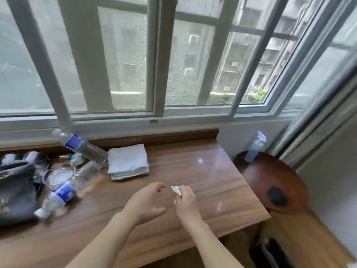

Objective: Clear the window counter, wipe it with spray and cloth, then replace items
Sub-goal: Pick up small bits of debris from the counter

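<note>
The wooden window counter [202,171] runs under the window. A folded white cloth [128,161] lies on it near the back. A blue spray bottle [254,147] stands on a round side table to the right. My right hand [185,200] is closed on a small white scrap of paper [176,190] above the counter's front middle. My left hand [146,200] hovers just left of it, fingers loosely curled and apart, holding nothing. Two small white scraps [200,161] [219,206] lie on the counter to the right.
Two clear water bottles [83,147] [67,190] with blue labels lie on the counter's left part. Beside them are a glass ashtray [58,177], a dark bag [17,194] and a black tray [36,159]. The round wooden side table [274,182] stands beyond the counter's right edge.
</note>
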The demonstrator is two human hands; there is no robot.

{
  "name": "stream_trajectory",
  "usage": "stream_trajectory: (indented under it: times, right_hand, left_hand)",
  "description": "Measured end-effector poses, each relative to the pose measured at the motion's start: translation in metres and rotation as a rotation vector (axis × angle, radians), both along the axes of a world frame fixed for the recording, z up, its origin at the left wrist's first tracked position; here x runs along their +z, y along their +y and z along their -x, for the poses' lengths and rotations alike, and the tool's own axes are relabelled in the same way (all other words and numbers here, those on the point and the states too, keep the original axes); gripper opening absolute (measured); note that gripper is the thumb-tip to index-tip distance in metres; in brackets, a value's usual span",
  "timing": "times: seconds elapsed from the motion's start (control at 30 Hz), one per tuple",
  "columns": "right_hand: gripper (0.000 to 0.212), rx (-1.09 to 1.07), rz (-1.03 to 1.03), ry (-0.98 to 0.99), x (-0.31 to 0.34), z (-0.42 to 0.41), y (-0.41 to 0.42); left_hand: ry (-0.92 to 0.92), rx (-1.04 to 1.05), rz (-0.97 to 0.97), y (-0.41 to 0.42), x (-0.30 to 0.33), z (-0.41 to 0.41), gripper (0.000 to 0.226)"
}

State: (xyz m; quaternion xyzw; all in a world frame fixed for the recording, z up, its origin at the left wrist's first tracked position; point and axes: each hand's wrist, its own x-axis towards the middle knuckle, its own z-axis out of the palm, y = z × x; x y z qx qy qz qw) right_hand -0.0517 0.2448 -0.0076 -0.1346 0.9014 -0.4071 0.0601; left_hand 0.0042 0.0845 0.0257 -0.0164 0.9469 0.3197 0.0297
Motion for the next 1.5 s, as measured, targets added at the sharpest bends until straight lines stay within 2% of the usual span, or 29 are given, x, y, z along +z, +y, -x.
stream_trajectory:
  times: [0.07, 0.33, 0.4, 0.53, 0.9, 1.1, 1.23, 1.5]
  right_hand:
    - [0.01, -0.039, -0.025, -0.003, 0.0, 0.016, 0.047]
    - [0.015, -0.239, -0.049, -0.041, 0.006, 0.061, 0.212]
    - [0.012, -0.296, -0.079, -0.051, 0.004, 0.067, 0.24]
    - [0.022, -0.417, -0.07, -0.082, -0.003, 0.082, 0.294]
    - [0.017, -0.841, 0.009, -0.188, -0.028, 0.114, 0.408]
    - [0.01, -1.013, 0.072, -0.257, -0.064, 0.126, 0.469]
    - [0.016, -1.096, 0.096, -0.324, -0.098, 0.139, 0.52]
    - [0.022, -1.182, 0.094, -0.51, -0.212, 0.172, 0.631]
  left_hand:
    - [-0.007, -0.033, 0.001, 0.042, -0.002, 0.017, 0.074]
    - [0.013, -0.216, 0.002, 0.198, 0.005, 0.092, 0.07]
    - [0.008, -0.267, -0.006, 0.227, 0.004, 0.109, 0.073]
    - [-0.005, -0.409, -0.006, 0.286, -0.002, 0.147, 0.076]
    - [-0.047, -0.722, -0.012, 0.414, -0.032, 0.248, 0.081]
    - [-0.149, -0.847, -0.026, 0.491, -0.066, 0.273, 0.083]
    - [-0.242, -0.898, -0.009, 0.551, -0.098, 0.287, 0.082]
    - [-0.446, -0.908, 0.008, 0.679, -0.192, 0.312, 0.077]
